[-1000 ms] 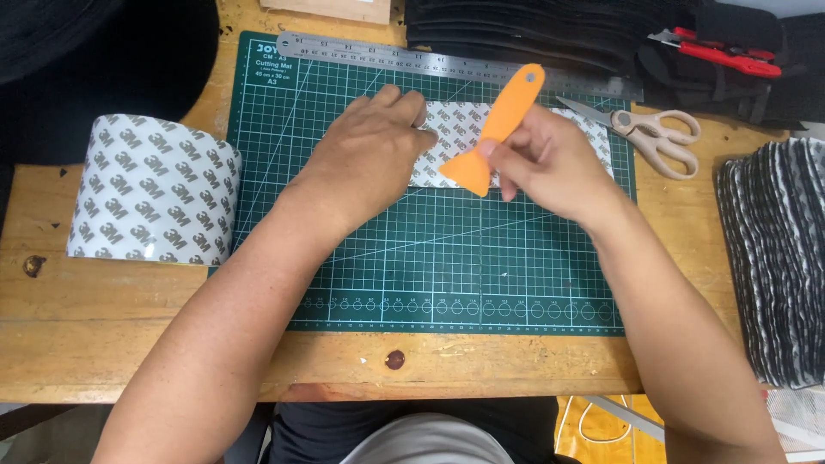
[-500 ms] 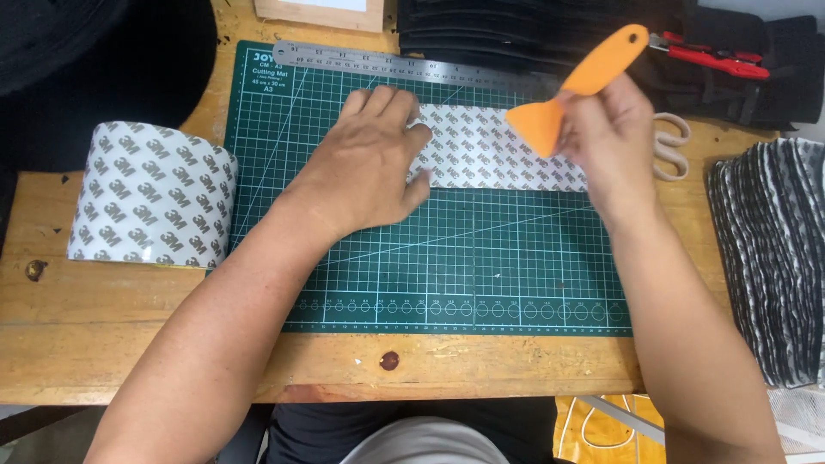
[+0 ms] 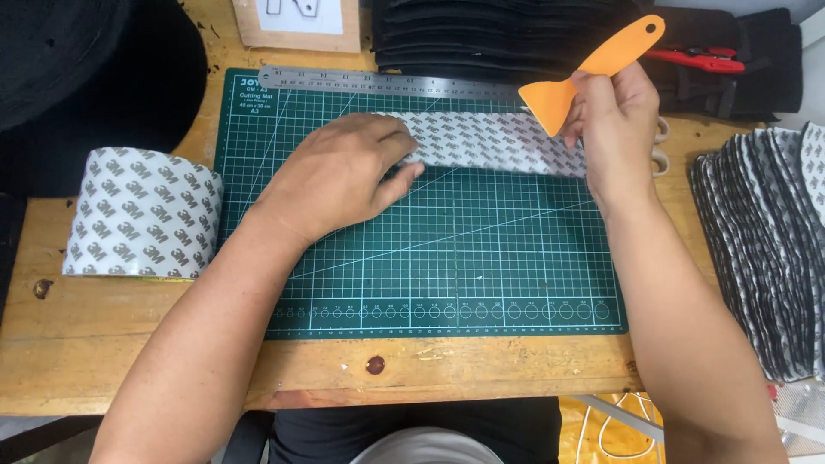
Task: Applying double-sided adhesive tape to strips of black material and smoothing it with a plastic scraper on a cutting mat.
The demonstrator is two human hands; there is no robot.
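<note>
Pressing flat at ten o'clock, the left hand pins one printed strip on the green mat, near its top edge; the right hand grips one orange scraper at one o'clock; the mat's lower half lies open.

Left hand presses flat on the printed adhesive strip on the green cutting mat, right hand lifting the orange plastic scraper above its far end.
</note>
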